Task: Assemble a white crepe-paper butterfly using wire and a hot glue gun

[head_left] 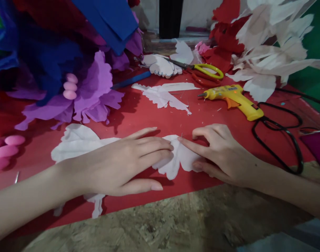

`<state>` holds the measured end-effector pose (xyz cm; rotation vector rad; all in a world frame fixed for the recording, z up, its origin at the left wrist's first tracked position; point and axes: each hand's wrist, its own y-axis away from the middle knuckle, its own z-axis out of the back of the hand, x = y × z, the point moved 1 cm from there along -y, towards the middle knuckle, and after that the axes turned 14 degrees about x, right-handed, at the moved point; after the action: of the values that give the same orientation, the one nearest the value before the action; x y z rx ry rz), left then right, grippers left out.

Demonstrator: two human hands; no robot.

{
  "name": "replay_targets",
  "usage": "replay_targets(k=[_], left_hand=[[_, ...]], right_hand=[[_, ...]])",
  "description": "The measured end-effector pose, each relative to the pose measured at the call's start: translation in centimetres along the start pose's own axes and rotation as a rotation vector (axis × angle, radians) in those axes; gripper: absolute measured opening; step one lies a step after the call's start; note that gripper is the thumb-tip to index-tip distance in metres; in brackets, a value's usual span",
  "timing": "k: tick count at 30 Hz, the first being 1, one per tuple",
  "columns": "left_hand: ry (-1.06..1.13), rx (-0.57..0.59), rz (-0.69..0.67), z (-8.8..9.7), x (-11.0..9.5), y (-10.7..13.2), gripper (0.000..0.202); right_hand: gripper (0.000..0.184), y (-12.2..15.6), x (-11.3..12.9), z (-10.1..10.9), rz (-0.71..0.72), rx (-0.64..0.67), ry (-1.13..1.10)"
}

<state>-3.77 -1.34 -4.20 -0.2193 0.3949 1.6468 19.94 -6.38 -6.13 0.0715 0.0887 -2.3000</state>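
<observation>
A white butterfly-like paper cut-out (172, 168) with scalloped edges lies on the red sheet (160, 119). My left hand (133, 157) is palm down, fingers stretched out, with its fingertips resting on the left part of this cut-out. My right hand (215, 150) touches the same piece from the right: the index fingertip presses its top middle, the thumb is at its right edge, and the fingers are apart. A larger white paper cut-out (78, 140) lies partly hidden beneath my left hand and forearm.
Behind the hands are white paper scraps (165, 96), scissors with yellow handles (208, 70) and a yellow glue gun (236, 98) with a black cord (275, 133). Purple paper petals (94, 84) rise at the left, white paper petals (272, 52) at the right. Pink balls (7, 150) sit far left.
</observation>
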Motion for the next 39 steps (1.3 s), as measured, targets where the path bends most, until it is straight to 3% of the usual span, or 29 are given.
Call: replay_targets(k=[8, 17, 23, 27, 30, 35, 39], left_hand=[[-0.027, -0.041, -0.021, 0.3, -0.1, 0.0, 0.038], [-0.066, -0.041, -0.033, 0.1, 0.0, 0.1, 0.041], [-0.097, -0.078, 0.06, 0.1, -0.5, -0.1, 0.039], [-0.17, -0.121, 0.25, -0.6, -1.7, -0.9, 0.049], [-0.192, -0.062, 0.354, -1.6, -2.4, -1.7, 0.07], [-0.181, 0.042, 0.383, -2.4, -2.7, -2.2, 0.089], [-0.247, -0.01, 0.374, -2.1, -2.9, -2.4, 0.087]], right_hand=[[0.042, 0.1, 1.1, 0.6, 0.176, 0.02, -0.027], [0.04, 0.4, 2.3, 0.9, 0.279, 0.068, -0.263], [0.022, 0.2, 1.1, 1.2, 0.142, -0.131, -0.344], [0.024, 0.2, 0.8, 0.9, 0.12, -0.119, -0.307], [0.027, 0.2, 0.8, 0.7, 0.121, -0.116, -0.255], [0.028, -0.1, 1.0, 0.8, 0.116, -0.138, -0.267], [0.028, -0.1, 1.0, 1.0, 0.114, -0.156, -0.271]])
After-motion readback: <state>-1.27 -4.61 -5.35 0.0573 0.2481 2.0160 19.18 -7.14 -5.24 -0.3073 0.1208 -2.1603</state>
